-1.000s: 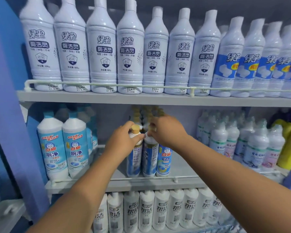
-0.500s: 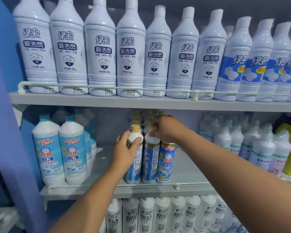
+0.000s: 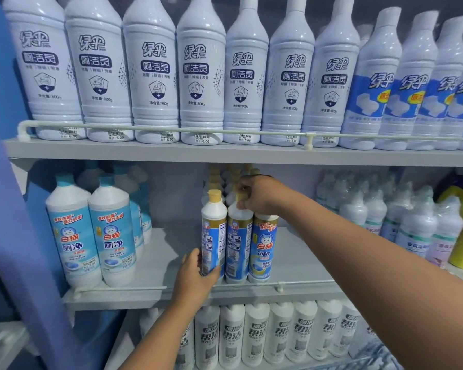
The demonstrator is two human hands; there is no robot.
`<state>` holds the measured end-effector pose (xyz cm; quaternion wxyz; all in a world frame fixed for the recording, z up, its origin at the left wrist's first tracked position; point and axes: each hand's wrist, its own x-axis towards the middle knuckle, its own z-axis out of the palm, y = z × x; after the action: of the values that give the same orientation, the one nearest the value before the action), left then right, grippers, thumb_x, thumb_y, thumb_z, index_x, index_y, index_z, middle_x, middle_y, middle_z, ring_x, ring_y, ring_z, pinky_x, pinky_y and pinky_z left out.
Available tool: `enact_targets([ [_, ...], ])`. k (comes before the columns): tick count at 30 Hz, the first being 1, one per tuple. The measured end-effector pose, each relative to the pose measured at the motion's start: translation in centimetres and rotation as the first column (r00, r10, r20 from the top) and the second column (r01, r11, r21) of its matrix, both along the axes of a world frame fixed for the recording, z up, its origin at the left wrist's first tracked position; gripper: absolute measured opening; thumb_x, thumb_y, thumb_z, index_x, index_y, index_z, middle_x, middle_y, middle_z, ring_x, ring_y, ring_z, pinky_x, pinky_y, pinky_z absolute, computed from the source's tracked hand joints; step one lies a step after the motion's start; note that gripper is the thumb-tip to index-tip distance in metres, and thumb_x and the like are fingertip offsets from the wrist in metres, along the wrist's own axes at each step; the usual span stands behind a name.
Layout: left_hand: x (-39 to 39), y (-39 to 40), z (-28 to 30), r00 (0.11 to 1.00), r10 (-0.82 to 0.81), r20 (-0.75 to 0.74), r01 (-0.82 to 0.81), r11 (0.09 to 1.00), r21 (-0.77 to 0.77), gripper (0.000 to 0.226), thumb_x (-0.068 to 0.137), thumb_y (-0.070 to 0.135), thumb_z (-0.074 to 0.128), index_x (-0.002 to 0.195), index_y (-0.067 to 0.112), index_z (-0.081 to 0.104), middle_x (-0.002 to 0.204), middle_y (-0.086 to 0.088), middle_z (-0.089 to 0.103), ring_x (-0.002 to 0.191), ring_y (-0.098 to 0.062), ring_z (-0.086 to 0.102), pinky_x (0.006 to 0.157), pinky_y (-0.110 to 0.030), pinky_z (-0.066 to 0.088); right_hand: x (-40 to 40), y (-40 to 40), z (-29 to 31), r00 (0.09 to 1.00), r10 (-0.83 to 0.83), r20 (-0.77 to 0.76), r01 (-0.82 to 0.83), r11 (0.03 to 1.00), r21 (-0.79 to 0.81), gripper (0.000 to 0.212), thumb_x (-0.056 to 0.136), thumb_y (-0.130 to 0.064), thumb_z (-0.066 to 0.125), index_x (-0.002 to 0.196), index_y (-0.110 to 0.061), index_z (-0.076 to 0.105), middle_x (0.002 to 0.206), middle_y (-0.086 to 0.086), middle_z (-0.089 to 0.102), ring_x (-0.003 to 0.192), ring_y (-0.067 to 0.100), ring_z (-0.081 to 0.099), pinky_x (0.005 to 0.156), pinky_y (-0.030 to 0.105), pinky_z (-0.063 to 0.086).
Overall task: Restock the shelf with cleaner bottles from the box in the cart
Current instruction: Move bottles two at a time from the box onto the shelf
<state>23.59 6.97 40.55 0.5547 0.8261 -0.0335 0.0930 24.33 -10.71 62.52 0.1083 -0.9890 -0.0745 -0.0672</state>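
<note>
Upper third of frame: row of tall white toilet-cleaner bottles (image 3: 150, 70) behind a rail; not the job here.

Mid-left, middle shelf (image 3: 161, 263): two fat blue-label bottles (image 3: 94, 233), standing, apart from the work.

Centre of frame: three slim gold-cap cleaner bottles at the shelf front, upright, touching side by side, w/ more gold caps in rows behind. Left hand (image 3: 195, 276) holds the low body of the left bottle (image 3: 213, 236), thumb across the label front, fingers round the far side. Right hand (image 3: 259, 194) comes in from lower right; fingertips pinch the cap of the middle bottle (image 3: 238, 244) and hide the top of the right bottle (image 3: 263, 249).

Handling, judged: full plastic, so fairly heavy, stiff walls, glossy label prob. slick. Tall + narrow = tips easily; a low body grip steers best, and a cap pinch is OK for nudging only. Box and cart not in view.
</note>
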Motion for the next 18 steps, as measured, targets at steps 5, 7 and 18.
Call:
enact_targets([
  [5, 0.1, 0.18, -0.2, 0.998, -0.027, -0.058, 0.024, 0.999, -0.043, 0.036, 0.076, 0.03, 0.08, 0.103, 0.04, 0.059, 0.106, 0.017, 0.069, 0.092, 0.001, 0.068, 0.085, -0.033, 0.058, -0.33, -0.52, -0.12, 1.0, 0.018, -0.006, -0.018, 0.997, 0.079, 0.046, 0.088, -0.045, 0.065, 0.132, -0.033, 0.057, 0.125, -0.006, 0.059, 0.105, 0.018, 0.053, 0.083, 0.03, 0.045],
  [7, 0.11, 0.34, -0.08, 0.994, -0.067, -0.092, 0.06, 0.995, -0.081, 0.037, 0.081, 0.016, 0.076, 0.101, 0.041, 0.058, 0.104, 0.019, 0.071, 0.089, 0.008, 0.068, 0.084, -0.023, 0.055, -0.46, -0.44, -0.43, 0.999, -0.019, 0.025, 0.016, 0.99, 0.138, 0.047, 0.087, -0.05, 0.067, 0.128, -0.028, 0.062, 0.12, -0.004, 0.063, 0.105, 0.019, 0.057, 0.085, 0.033, 0.05],
  [18, 0.16, 0.47, 0.28, 0.991, -0.104, -0.082, 0.089, 0.981, -0.171, 0.047, 0.082, 0.013, 0.078, 0.121, 0.028, 0.057, 0.105, 0.016, 0.068, 0.092, 0.005, 0.066, 0.067, -0.008, 0.051, -0.41, -0.3, 0.02, 0.999, -0.048, 0.004, 0.047, 0.994, 0.098, 0.043, 0.088, -0.045, 0.067, 0.124, -0.022, 0.066, 0.12, 0.001, 0.064, 0.098, 0.019, 0.054, 0.082, 0.031, 0.047],
])
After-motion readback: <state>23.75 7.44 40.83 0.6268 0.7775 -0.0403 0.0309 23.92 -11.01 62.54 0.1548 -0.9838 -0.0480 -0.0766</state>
